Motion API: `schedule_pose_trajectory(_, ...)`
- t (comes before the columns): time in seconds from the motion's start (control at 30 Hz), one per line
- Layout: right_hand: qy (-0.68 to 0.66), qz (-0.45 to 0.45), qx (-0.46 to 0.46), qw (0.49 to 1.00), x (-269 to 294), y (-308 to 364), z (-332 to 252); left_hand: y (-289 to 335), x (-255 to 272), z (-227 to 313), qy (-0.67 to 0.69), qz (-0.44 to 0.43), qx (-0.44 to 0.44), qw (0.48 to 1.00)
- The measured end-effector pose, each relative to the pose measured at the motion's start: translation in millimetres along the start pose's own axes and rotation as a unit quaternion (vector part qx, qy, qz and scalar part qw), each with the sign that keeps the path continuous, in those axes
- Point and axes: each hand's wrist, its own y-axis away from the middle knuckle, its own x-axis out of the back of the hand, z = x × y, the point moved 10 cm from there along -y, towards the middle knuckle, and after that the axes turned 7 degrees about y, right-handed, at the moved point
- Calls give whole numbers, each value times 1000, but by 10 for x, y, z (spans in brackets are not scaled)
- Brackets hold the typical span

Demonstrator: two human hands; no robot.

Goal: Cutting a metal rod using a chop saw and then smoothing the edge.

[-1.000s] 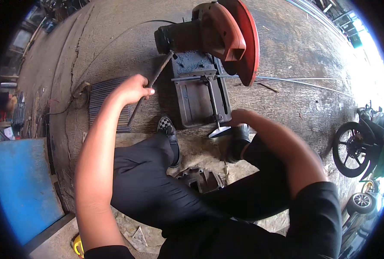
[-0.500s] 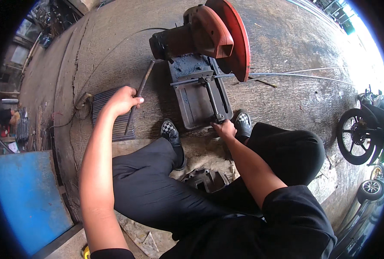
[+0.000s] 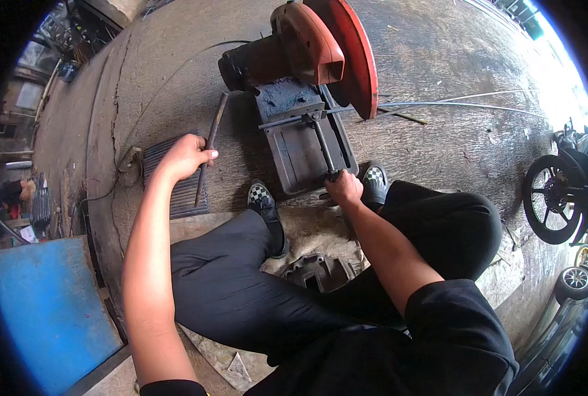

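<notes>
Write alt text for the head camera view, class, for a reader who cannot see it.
A seated person's left hand grips a thin metal rod, while the right hand holds the clamp handle of a chop saw with a red blade guard. Black trousers and checkered shoes show below; a motorbike wheel stands at right.

Concrete floor [image 3: 452, 86] bears chop saw [image 3: 307, 99], grate [image 3: 175, 178], wires [image 3: 465, 105]
</notes>
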Motion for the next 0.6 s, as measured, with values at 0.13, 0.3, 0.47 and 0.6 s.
schedule_pose_trajectory(0.13,30,-55,-11,998,43,-25,-53,-2,-2,-39,21,0,-2,1000)
schedule_pose_trajectory(0.3,45,-53,-4,998,38,-161,-80,31,30,16,2,11,7,1000)
schedule_pose_trajectory(0.47,35,-54,24,998,-94,-214,-63,68,43,47,5,15,13,1000)
schedule_pose_trajectory(0.6,25,-49,40,998,-98,-206,-97,43,80,42,12,14,10,1000)
